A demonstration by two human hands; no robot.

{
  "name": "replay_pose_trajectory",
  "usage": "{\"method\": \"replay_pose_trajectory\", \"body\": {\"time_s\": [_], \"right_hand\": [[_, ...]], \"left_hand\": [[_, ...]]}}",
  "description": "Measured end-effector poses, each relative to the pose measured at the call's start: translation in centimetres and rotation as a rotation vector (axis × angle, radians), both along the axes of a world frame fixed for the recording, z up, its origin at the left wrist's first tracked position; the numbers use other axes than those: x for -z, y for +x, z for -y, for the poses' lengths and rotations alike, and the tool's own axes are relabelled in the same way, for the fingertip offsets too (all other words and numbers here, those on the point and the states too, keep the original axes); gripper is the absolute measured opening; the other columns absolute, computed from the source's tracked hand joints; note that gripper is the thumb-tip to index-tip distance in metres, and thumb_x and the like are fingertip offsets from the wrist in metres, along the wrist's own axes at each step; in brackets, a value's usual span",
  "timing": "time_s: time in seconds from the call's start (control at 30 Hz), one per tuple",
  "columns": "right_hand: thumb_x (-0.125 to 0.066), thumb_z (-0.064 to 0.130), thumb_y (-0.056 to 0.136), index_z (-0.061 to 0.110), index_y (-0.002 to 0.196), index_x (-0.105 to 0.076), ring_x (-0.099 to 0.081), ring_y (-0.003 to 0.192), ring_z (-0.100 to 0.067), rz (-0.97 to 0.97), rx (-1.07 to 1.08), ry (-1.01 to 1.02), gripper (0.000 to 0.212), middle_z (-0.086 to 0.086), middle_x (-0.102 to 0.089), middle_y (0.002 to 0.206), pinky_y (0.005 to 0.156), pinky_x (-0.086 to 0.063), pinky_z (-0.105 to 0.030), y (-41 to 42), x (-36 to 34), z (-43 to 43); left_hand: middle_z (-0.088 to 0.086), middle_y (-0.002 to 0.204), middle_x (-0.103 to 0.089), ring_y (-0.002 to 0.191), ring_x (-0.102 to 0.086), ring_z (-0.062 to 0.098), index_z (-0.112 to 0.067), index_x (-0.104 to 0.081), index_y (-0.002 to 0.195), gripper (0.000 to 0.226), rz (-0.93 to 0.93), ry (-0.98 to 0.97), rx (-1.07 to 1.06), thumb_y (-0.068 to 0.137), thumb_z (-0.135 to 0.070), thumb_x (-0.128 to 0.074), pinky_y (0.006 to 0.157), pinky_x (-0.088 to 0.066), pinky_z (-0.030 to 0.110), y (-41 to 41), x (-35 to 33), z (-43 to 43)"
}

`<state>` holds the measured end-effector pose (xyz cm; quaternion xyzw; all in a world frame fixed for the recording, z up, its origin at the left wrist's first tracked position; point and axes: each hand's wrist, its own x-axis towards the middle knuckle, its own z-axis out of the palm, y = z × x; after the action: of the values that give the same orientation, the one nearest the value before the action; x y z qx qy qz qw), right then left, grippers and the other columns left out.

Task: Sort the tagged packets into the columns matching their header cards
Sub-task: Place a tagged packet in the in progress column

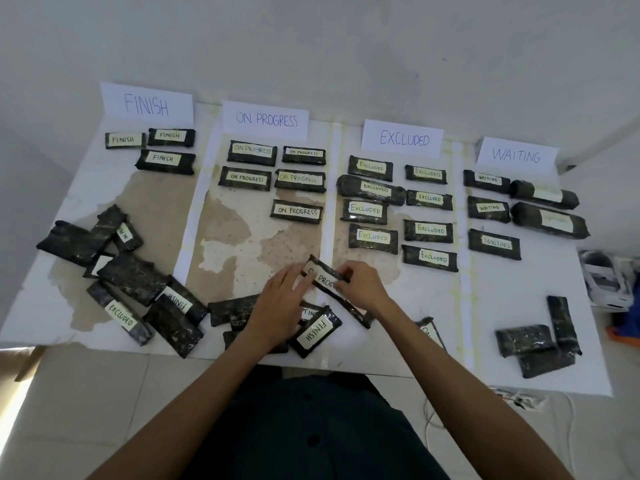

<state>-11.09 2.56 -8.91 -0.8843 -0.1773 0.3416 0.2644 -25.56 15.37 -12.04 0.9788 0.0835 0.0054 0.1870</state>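
Note:
Four header cards stand at the table's back: FINISH, ON PROGRESS, EXCLUDED, WAITING. Below each lie dark packets with matching tags. Both hands hold one dark packet tagged ON PROGRESS, tilted, near the front middle. My left hand touches its left end with fingers extended. My right hand pinches its right part. A packet tagged FINISH lies just below the hands. More loose packets lie under my left hand, partly hidden.
A heap of unsorted packets lies at the front left, one tagged EXCLUDED. Three face-down packets sit at the front right. Pale tape strips divide the columns on the white table. Clutter lies off the table's right edge.

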Motion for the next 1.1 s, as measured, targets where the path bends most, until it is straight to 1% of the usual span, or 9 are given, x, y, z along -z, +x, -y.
{"method": "replay_pose_trajectory", "body": {"time_s": [0.1, 0.2, 0.3, 0.5, 0.57, 0.67, 0.8, 1.0, 1.1], "right_hand": [[-0.069, 0.01, 0.083, 0.01, 0.097, -0.068, -0.059, 0.081, -0.015, -0.093, -0.014, 0.113, 0.015, 0.001, -0.063, 0.085, 0.072, -0.047, -0.025, 0.5, -1.4, -2.1], [-0.068, 0.011, 0.084, 0.011, 0.106, -0.069, -0.056, 0.071, -0.006, -0.18, -0.027, 0.191, 0.021, 0.003, -0.064, 0.085, 0.06, -0.043, -0.017, 0.6, -2.5, -4.7], [-0.069, 0.012, 0.084, 0.01, 0.11, -0.068, -0.059, 0.076, -0.008, -0.209, -0.027, 0.248, 0.026, -0.002, -0.068, 0.092, 0.062, -0.042, -0.016, 0.5, -2.6, -7.4], [-0.064, 0.008, 0.087, 0.01, 0.118, -0.059, -0.06, 0.069, -0.007, -0.272, 0.083, 0.276, 0.032, -0.005, -0.066, 0.088, 0.064, -0.049, -0.017, 0.3, -1.3, -12.0], [-0.063, 0.005, 0.087, 0.008, 0.116, -0.059, -0.059, 0.068, -0.012, -0.272, 0.129, 0.271, 0.03, -0.006, -0.063, 0.086, 0.066, -0.051, -0.025, 0.1, -0.5, -13.3], [-0.056, -0.003, 0.088, 0.002, 0.11, -0.063, -0.058, 0.064, -0.015, -0.25, 0.23, 0.285, 0.024, -0.004, -0.061, 0.074, 0.073, -0.055, -0.037, -0.1, 0.7, -14.9], [-0.047, -0.009, 0.089, -0.001, 0.103, -0.065, -0.059, 0.07, -0.013, -0.273, 0.326, 0.325, 0.024, -0.009, -0.063, 0.084, 0.063, -0.054, -0.023, -0.1, 0.9, -16.8], [-0.052, -0.004, 0.088, 0.005, 0.104, -0.064, -0.06, 0.072, -0.015, -0.255, 0.358, 0.306, 0.022, -0.004, -0.064, 0.08, 0.073, -0.054, -0.032, 0.7, 2.2, -18.0], [-0.058, 0.005, 0.089, 0.008, 0.103, -0.065, -0.06, 0.07, -0.014, -0.203, 0.33, 0.254, 0.016, -0.006, -0.064, 0.081, 0.065, -0.052, -0.024, 1.0, 2.7, -17.2]], "left_hand": [[0.012, 0.138, -0.047, 0.128, -0.042, 0.03, -0.012, -0.039, 0.135, 0.077, 0.066, 0.132, 0.059, 0.065, -0.004, -0.069, 0.106, -0.035, 0.039, 1.5, -0.8, -1.6], [0.012, 0.131, -0.054, 0.123, -0.049, 0.032, -0.008, -0.046, 0.13, 0.067, 0.104, 0.222, 0.08, 0.067, -0.004, -0.069, 0.103, -0.039, 0.043, 2.6, -1.2, -4.1], [0.01, 0.118, -0.061, 0.111, -0.057, 0.03, -0.008, -0.056, 0.121, 0.055, 0.145, 0.258, 0.082, 0.068, -0.005, -0.069, 0.096, -0.044, 0.042, 3.2, -1.7, -7.5], [0.013, 0.093, -0.059, 0.081, -0.057, 0.032, -0.007, -0.061, 0.108, 0.037, -0.022, 0.095, 0.108, 0.072, -0.004, -0.068, 0.067, -0.047, 0.04, 3.5, -1.7, -14.2], [0.014, 0.095, -0.056, 0.082, -0.055, 0.033, -0.008, -0.059, 0.11, 0.035, -0.102, 0.06, 0.101, 0.075, -0.009, -0.067, 0.07, -0.046, 0.041, 3.8, -1.2, -16.1], [0.012, 0.104, -0.052, 0.092, -0.049, 0.029, -0.01, -0.051, 0.121, 0.053, -0.176, -0.009, 0.142, 0.075, -0.029, -0.07, 0.081, -0.043, 0.042, 4.1, -0.2, -18.2], [0.011, 0.109, -0.05, 0.096, -0.048, 0.026, -0.01, -0.044, 0.126, 0.063, -0.169, -0.1, 0.175, 0.075, -0.039, -0.065, 0.085, -0.041, 0.038, 4.6, 0.2, -19.6], [0.012, 0.106, -0.052, 0.09, -0.049, 0.027, -0.007, -0.047, 0.117, 0.059, -0.139, -0.02, 0.157, 0.074, -0.042, -0.066, 0.08, -0.043, 0.038, 6.3, 1.4, -21.7], [0.014, 0.11, -0.051, 0.096, -0.05, 0.032, -0.007, -0.048, 0.117, 0.058, -0.136, 0.037, 0.096, 0.074, -0.039, -0.069, 0.081, -0.043, 0.042, 7.7, 2.1, -23.1]]}}
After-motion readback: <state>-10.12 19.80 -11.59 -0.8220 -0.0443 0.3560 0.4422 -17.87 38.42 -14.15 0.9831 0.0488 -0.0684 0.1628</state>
